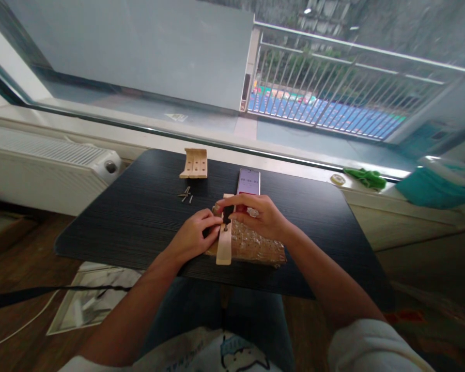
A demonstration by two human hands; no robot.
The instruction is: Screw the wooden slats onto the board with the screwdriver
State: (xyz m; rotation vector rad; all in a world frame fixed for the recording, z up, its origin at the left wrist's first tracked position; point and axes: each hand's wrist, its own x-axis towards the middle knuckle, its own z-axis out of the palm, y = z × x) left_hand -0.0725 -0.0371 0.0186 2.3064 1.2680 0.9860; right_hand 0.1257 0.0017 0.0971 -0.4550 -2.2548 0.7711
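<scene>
My right hand [261, 212] is closed round a small black-handled screwdriver [228, 213], which stands upright with its tip end over a pale wooden strip [224, 250]. A hole or screw head shows in the strip right below the tool. My left hand [196, 232] is bent in at the strip's left side, its thumb and forefinger close together beside the tool's lower end; what they pinch is hidden. The strip lies across a brown block wrapped in clear plastic [256, 243]. Several loose screws [185, 194] lie beyond my left hand.
On the dark table [135, 206] stands a slatted wooden piece with holes [196, 164] at the back. A phone with a timer [249, 181] lies beyond my right hand. A tape roll [337, 179] and green cloth [366, 178] rest on the window sill. A radiator [50, 165] is at left.
</scene>
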